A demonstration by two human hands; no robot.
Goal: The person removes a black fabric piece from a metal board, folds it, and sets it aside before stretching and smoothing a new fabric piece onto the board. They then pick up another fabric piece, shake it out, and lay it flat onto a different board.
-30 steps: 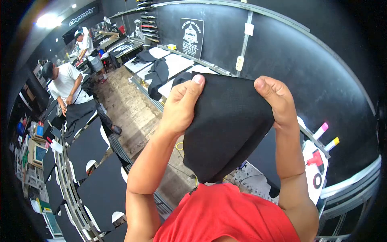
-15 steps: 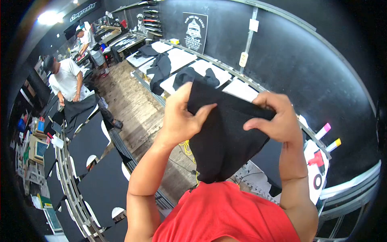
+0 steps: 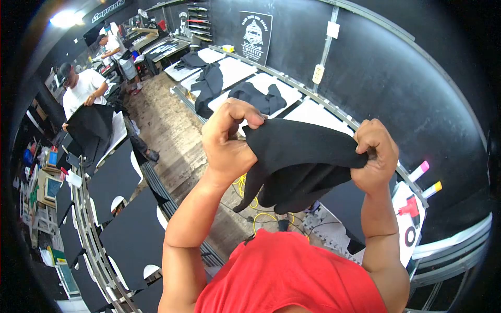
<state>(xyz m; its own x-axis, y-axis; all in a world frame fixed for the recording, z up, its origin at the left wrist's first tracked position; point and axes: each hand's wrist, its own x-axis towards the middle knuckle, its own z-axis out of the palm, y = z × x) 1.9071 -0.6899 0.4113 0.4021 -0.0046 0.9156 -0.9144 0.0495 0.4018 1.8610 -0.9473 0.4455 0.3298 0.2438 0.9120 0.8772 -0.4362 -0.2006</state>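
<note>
Along the black wall (image 3: 386, 99) run white boards (image 3: 237, 73). A black cloth (image 3: 305, 143) hangs mid-air, its upper edge stretched between left hand (image 3: 227, 138) and right hand (image 3: 376, 156), each clamped on an end. Farther right lies a red tool (image 3: 409, 208).

Cloth (image 3: 305, 142) is plain blk, wearer's top (image 3: 297, 274) red, poster (image 3: 255, 39) blk/wht.

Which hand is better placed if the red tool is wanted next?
Probably the right hand: the red tool lies on that side, while the left hand is farther off. Both hands grip the black cloth, so the right would have to let go first.
</note>
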